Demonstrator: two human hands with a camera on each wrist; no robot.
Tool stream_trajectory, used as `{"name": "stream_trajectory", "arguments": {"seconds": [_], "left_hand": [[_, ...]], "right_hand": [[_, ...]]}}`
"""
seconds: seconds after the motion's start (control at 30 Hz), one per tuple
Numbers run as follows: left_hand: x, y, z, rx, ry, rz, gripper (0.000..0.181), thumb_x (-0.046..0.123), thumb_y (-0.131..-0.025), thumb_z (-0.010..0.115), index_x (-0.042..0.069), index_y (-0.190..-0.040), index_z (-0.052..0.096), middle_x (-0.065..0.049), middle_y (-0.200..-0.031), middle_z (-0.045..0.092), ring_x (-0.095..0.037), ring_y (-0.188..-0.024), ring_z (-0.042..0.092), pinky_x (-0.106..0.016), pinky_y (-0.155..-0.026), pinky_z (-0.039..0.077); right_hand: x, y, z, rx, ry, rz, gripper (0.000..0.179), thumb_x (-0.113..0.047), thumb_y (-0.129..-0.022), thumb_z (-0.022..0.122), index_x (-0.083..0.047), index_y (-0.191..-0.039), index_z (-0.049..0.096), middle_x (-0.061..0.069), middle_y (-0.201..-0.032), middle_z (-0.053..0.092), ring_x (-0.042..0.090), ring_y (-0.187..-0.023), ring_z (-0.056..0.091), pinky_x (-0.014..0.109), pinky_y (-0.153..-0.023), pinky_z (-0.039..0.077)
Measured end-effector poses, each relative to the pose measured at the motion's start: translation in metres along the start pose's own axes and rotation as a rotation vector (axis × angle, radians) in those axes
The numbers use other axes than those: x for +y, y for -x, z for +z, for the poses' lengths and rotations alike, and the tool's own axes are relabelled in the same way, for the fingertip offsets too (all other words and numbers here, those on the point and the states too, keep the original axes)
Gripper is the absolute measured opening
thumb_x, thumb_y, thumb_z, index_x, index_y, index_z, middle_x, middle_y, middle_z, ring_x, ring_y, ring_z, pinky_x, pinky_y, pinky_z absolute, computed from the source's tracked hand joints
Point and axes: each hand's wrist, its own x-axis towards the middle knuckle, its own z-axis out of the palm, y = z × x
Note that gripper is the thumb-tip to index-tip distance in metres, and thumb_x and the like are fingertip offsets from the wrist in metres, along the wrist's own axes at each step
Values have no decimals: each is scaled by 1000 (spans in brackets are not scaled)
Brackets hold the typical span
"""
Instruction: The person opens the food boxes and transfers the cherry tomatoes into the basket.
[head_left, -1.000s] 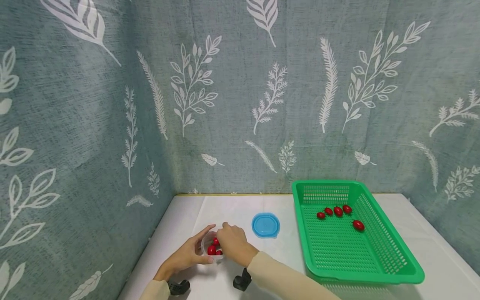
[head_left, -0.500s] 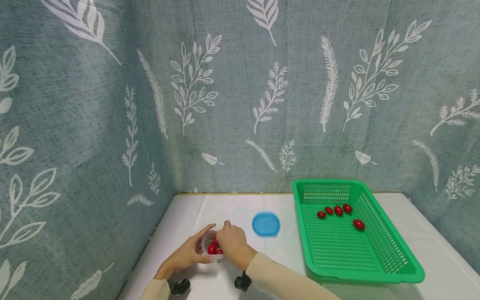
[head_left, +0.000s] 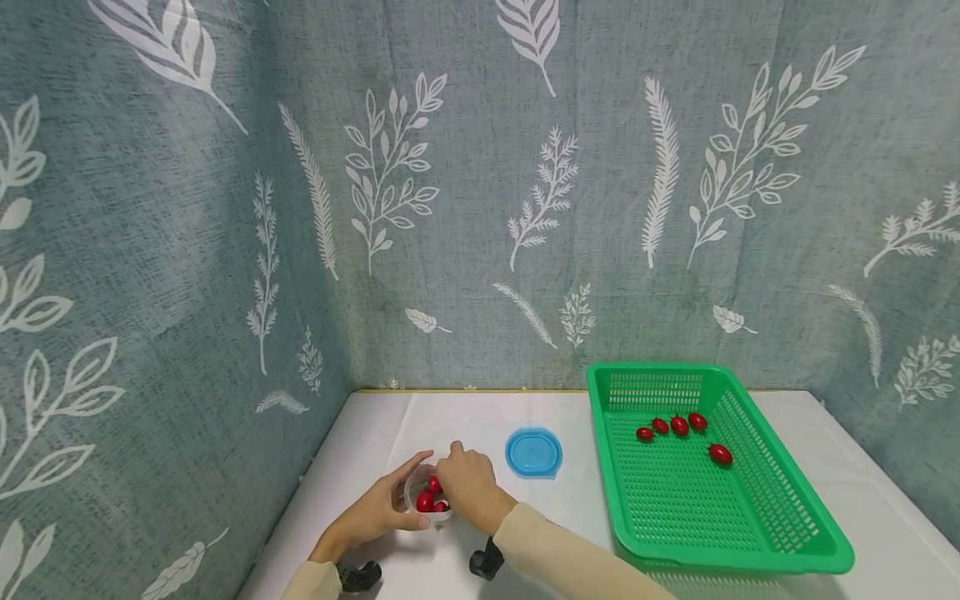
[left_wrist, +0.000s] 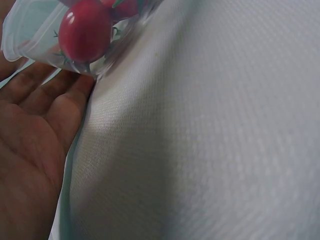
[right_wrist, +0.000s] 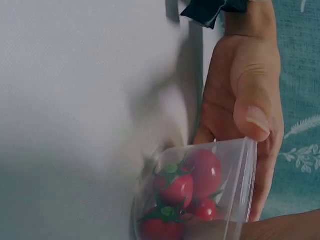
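Note:
My left hand (head_left: 375,508) holds a clear plastic cup (right_wrist: 231,157) from the left, thumb and fingers round its side. Inside the cup lie several red cherry tomatoes (right_wrist: 205,172), some with green stems showing. From the right, my right hand (head_left: 468,483) reaches over the rim. In the right wrist view its fingers (right_wrist: 207,231) are down inside the cup against the tomatoes; whether they pinch one is hidden. The left wrist view shows the left palm (left_wrist: 30,145) beside the cup, with a large tomato (left_wrist: 85,31) behind the clear wall.
A blue lid (head_left: 534,454) lies on the white table (head_left: 465,417) just behind and right of the cup. On the right stands a green plastic basket (head_left: 667,508) with several cherry tomatoes (head_left: 679,426) toward its back. A patterned cloth (head_left: 465,208) hangs behind and to the left.
Both hands have stayed almost in place round the cup. The tomatoes inside have shifted slightly, while the lid and basket have not moved.

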Motion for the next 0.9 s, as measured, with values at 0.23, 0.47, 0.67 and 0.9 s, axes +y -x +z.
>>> {"name": "stream_trajectory", "arguments": {"seconds": [0.23, 0.47, 0.67, 0.9], "left_hand": [[2, -1, 2, 11, -9, -22, 101, 19, -87, 85, 18, -166, 21, -16, -165, 30, -25, -124, 42, -26, -77, 43], [1, -1, 2, 6, -4, -22, 102, 19, -87, 85, 15, -166, 20, -17, -166, 27, -39, -148, 29, -39, -104, 46], [1, -1, 2, -17, 37, -8, 102, 16, -88, 84, 16, -166, 18, -15, -161, 39, -36, -146, 32, -26, -95, 46], [-1, -2, 2, -26, 80, -12, 101, 15, -89, 83, 16, -166, 17, -17, -161, 36, -38, -149, 30, -28, -98, 47]], "right_hand": [[4, -4, 4, 4, -19, -8, 24, -34, -79, 91, -16, -90, 80, 6, -84, 60, 19, -57, 61, 32, -56, 57], [10, -2, 2, 26, -35, -33, 27, -39, -76, 92, -17, -81, 79, 5, -88, 57, 17, -51, 54, 30, -50, 52], [19, 1, -5, 74, -77, -29, 25, -34, -79, 90, -16, -73, 74, 3, -78, 54, 14, -49, 48, 27, -46, 44], [31, 5, -9, 157, -170, -67, 19, -27, -82, 86, -16, -76, 72, -5, -67, 52, 10, -52, 48, 23, -45, 39]]}}
